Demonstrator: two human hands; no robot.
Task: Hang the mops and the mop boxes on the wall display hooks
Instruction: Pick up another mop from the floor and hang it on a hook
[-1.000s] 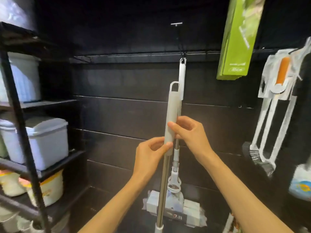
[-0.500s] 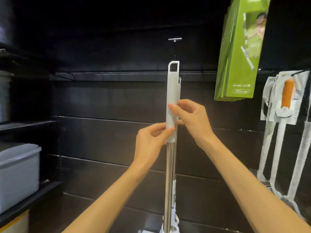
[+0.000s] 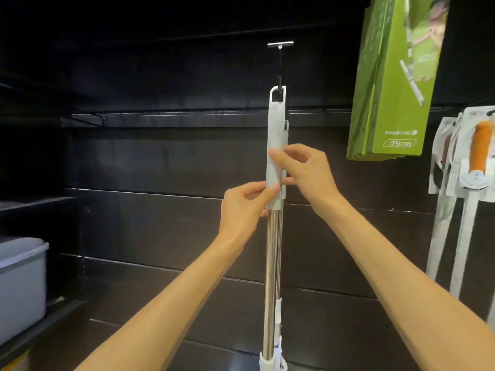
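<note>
Both hands hold one mop (image 3: 276,156) upright in front of the dark wall (image 3: 166,162). The left hand (image 3: 242,210) pinches the lower end of the white handle sleeve between thumb and fingers, just above the place where the shiny metal pole (image 3: 271,285) begins. The right hand (image 3: 305,172) is a little higher and to the right; its thumb presses on the front of the sleeve and its fingers curl around the side, so this grip is also closed on the mop. The loop at the top of the handle (image 3: 277,92) is at the black hook (image 3: 280,76) that comes down from the wall display, and the lower tip of the hook shows inside the loop; whether the mop already hangs by its own weight, I cannot tell. Above the hook there is a small bright metal crossbar (image 3: 280,44). Directly behind the held mop a second mop (image 3: 285,145) is partly visible, mostly covered by the first one. To the upper right hang green mop boxes (image 3: 393,84) with "35cm" printed near the bottom. At the far right edge hang packaged tools with an orange part (image 3: 480,151) and long white legs. At the lower left, a grey plastic container (image 3: 21,285) stands on a dark shelf (image 3: 40,319).
</note>
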